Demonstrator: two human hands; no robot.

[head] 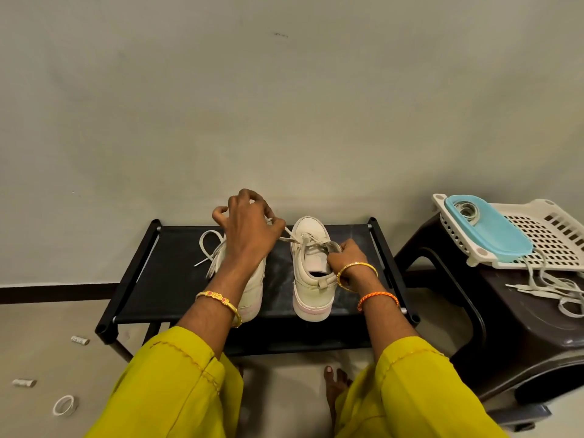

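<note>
- While the right hand point(343, 255) curls its fingers round the upper edge of the shoe point(311, 279) by the eyelets and steadies it, the left hand point(249, 229) pinches the lace point(289, 237) and holds it stretched up and to the left.
- That shoe and a second shoe point(251, 289) stand upright, side by side but apart, on a black rack point(177, 279) against the wall. The left forearm crosses over the second shoe.
- The lace looks light, flat and limp. I judge it will slide through the fingers unless pinched firmly near its end, and it will sag once released.
- The shoe seems light, with a stiff sole and a soft upper. A grip on the collar or the sides should stop it tipping under the pull.
- To the right, a stool point(521, 327) carries a basket point(556, 235), a blue lid point(493, 230) and spare laces point(556, 290).
</note>
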